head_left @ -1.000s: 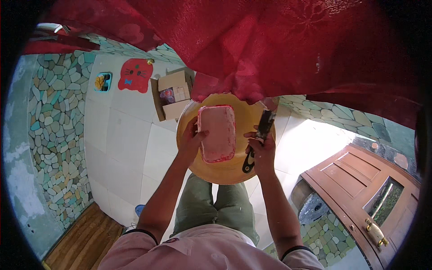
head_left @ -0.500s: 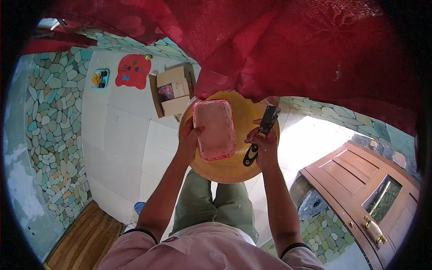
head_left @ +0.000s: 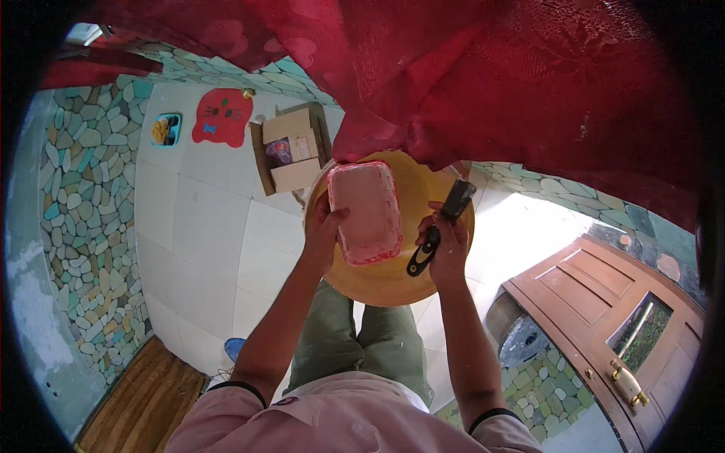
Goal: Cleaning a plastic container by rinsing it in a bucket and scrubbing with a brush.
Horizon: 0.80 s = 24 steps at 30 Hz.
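Head view: the left hand (head_left: 325,234) is closed on the left edge of a pink tray (head_left: 365,213) with red edges, thumb lying over its face, the other fingers mostly hidden. The right hand (head_left: 445,245) is wrapped around a scraper (head_left: 430,243), gripping near where the black handle meets the dark blade; the blade sticks out beyond the fingers, up and to the right, and the handle's end points down and to the left. Tray and scraper are apart, side by side above a round yellow surface (head_left: 377,287); whether it is a tub or a table top I cannot tell.

Compared with one second ago, the tray sits nearer the left side of the yellow surface, its upper end now leaning a little to the left. The scraper has tipped further over to the right, its blade now near the surface's right rim. Both grips are unchanged. Floor things have shifted slightly in the picture as the view moved.

A red cloth (head_left: 453,90) hangs across the top. Beyond the yellow surface, on the left, a cardboard box (head_left: 296,175) stands open on the tiled floor (head_left: 204,226), with a red cat-face mat (head_left: 221,136) and a small blue tray further left. A brown door (head_left: 570,279) is on the right.
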{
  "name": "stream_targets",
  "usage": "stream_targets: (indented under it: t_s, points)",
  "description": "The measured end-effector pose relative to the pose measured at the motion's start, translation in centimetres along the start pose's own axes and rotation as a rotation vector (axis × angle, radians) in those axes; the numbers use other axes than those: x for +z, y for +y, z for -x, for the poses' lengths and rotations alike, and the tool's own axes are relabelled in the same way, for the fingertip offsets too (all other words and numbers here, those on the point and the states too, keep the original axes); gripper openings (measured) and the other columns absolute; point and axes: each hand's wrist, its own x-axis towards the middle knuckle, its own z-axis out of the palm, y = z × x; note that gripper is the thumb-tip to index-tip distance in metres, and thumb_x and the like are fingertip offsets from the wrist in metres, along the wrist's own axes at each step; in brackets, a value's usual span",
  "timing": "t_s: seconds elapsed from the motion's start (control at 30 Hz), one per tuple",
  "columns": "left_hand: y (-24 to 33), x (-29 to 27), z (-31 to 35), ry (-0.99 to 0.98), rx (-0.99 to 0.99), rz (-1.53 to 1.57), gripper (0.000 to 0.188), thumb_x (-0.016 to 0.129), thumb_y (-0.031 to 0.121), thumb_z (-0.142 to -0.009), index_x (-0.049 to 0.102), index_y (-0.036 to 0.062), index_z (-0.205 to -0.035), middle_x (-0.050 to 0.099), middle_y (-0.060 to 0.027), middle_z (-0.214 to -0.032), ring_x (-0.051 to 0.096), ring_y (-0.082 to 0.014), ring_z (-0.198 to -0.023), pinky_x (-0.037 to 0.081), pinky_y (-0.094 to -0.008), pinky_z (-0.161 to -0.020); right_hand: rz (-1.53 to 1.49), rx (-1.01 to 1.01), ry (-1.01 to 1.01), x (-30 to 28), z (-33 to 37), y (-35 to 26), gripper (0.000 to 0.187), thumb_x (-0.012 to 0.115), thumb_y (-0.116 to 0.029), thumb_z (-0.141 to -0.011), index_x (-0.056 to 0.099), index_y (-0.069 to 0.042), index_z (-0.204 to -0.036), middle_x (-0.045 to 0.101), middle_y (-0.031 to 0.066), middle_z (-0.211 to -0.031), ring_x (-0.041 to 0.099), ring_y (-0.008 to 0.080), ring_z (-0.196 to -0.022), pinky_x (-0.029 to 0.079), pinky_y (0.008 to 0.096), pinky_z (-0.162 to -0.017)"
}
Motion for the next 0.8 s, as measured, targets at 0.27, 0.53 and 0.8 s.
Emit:
stream_targets:
  t_s: [0.27,0.53,0.8]
  points:
    - [-0.6,-0.6,-0.6,0.024,0.078,-0.081,0.067,0.063,0.004,-0.077,0.036,0.0044,-0.139,0.051,-0.008,-0.125,0.05,-0.0184,-0.115,0.042,-0.0324,-0.097,0.165,-0.262,0.03,-1.0,0.7,0.1,0.022,0.052,-0.013,-0.096,0.062,0.001,-0.111,0.06,0.0023,-0.087,0.058,0.0113,-0.078,0.051,0.0306,-0.079]
    - [-0.7,-0.2,-0.4,0.051,0.182,-0.362,0.076,0.074,-0.003,-0.066,0.039,0.0037,-0.133,0.056,-0.0088,-0.114,0.057,-0.0189,-0.1,0.049,-0.0325,-0.086,0.237,-0.302,0.131,-2.3,0.8,0.2,0.023,0.051,-0.014,-0.097,0.061,0.001,-0.111,0.064,0.0065,-0.102,0.061,0.0137,-0.089,0.047,0.0319,-0.087]
    - [-1.3,-0.3,-0.4,0.069,0.335,-0.476,0.084,0.081,0.002,-0.06,0.039,0.0034,-0.132,0.055,-0.0105,-0.117,0.058,-0.0209,-0.104,0.051,-0.0331,-0.086,0.189,-0.354,0.123,-2.7,0.7,0.6,0.024,0.05,-0.014,-0.098,0.059,0.001,-0.114,0.064,0.0094,-0.11,0.062,0.0165,-0.098,0.045,0.0315,-0.091]
